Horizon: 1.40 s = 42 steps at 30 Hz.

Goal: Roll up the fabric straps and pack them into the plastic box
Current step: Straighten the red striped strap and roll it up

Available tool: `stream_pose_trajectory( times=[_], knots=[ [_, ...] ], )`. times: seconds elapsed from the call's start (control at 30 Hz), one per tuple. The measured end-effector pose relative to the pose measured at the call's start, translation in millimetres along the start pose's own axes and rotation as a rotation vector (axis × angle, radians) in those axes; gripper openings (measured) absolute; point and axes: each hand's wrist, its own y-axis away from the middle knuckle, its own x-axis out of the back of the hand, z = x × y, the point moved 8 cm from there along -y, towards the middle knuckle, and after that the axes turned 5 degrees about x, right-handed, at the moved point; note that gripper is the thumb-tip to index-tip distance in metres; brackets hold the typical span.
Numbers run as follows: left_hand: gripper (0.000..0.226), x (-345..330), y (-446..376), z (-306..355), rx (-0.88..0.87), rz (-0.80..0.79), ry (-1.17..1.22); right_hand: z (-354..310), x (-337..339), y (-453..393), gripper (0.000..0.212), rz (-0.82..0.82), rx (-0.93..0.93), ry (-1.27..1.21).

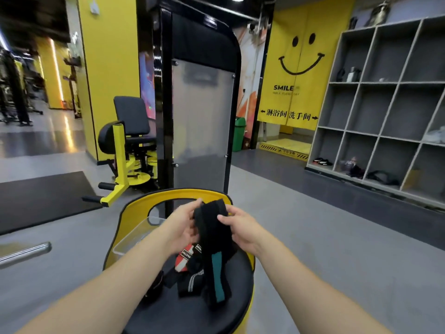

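My left hand and my right hand both grip the top of a black fabric strap with a teal stripe. Its upper end is bunched between my fingers and the rest hangs down onto a black padded seat. On the seat below lie more straps: a red and white one and a black one with grey stripes. A clear plastic box sits on the seat to the left, partly hidden behind my left forearm.
The seat belongs to a yellow-framed gym machine. Behind it stands a tall black weight-stack tower. A yellow and black machine is on the left, a black floor mat beside it, and grey cubby shelves on the right.
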Motion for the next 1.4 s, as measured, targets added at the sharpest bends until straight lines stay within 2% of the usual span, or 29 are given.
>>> stream_pose_trajectory(
  times=[0.13, 0.2, 0.27, 0.33, 0.37, 0.43, 0.5, 0.53, 0.6, 0.7, 0.8, 0.87, 0.9, 1.0, 1.07, 1.17, 1.2, 1.3, 1.4],
  knots=[
    [0.038, 8, -3, -35, 0.080, 0.043, 0.041, 24, 8, 12, 0.028, 0.033, -0.069, 0.078],
    [0.035, 15, -10, -47, 0.099, 0.064, 0.034, 40, 9, 15, 0.029, -0.004, -0.122, 0.103],
    [0.039, 20, -21, -50, 0.089, 0.073, -0.007, 57, 11, 16, 0.028, -0.060, -0.179, 0.114],
    [0.050, 28, -32, -46, 0.070, 0.074, -0.068, 75, 22, 11, 0.026, -0.031, -0.242, 0.080],
    [0.049, 31, -35, -41, 0.055, 0.058, -0.136, 83, 29, 7, 0.031, 0.014, -0.286, 0.049],
    [0.025, 32, -40, -31, 0.004, -0.030, -0.380, 105, 42, -4, 0.056, 0.095, -0.412, -0.027],
    [0.012, 25, -43, -37, -0.034, -0.144, -0.603, 126, 43, -18, 0.074, 0.107, -0.513, -0.093],
    [0.011, 21, -44, -46, -0.046, -0.190, -0.697, 134, 40, -24, 0.075, 0.078, -0.549, -0.095],
    [0.009, 14, -48, -66, -0.088, -0.234, -0.820, 145, 31, -36, 0.059, -0.002, -0.591, -0.057],
    [0.014, 21, -59, -85, -0.122, -0.199, -0.827, 150, 29, -57, 0.032, -0.011, -0.565, -0.006],
    [0.007, 35, -72, -98, -0.135, -0.191, -0.958, 145, 47, -79, 0.038, 0.126, -0.432, 0.002],
    [0.006, 46, -81, -103, -0.131, -0.169, -1.022, 138, 54, -89, 0.042, 0.157, -0.353, -0.006],
    [0.012, 54, -87, -102, -0.128, -0.124, -1.008, 135, 57, -92, 0.042, 0.157, -0.328, -0.004],
    [0.018, 89, -113, -86, -0.176, 0.172, -0.946, 128, 65, -98, 0.040, 0.124, -0.289, 0.026],
    [0.020, 103, -125, -83, -0.187, 0.306, -0.939, 124, 70, -99, 0.039, 0.099, -0.267, 0.058],
    [0.055, 93, -141, -85, -0.222, 0.298, -1.032, 123, 74, -102, 0.040, 0.062, -0.250, 0.081],
    [0.060, 86, -145, -85, -0.231, 0.274, -1.035, 124, 75, -103, 0.040, 0.053, -0.244, 0.084],
    [0.051, 72, -159, -86, -0.230, 0.226, -1.071, 128, 81, -105, 0.040, 0.048, -0.239, 0.077],
    [0.034, 68, -163, -83, -0.278, 0.245, -1.103, 132, 91, -104, 0.037, 0.087, -0.269, 0.108]
  ],
)
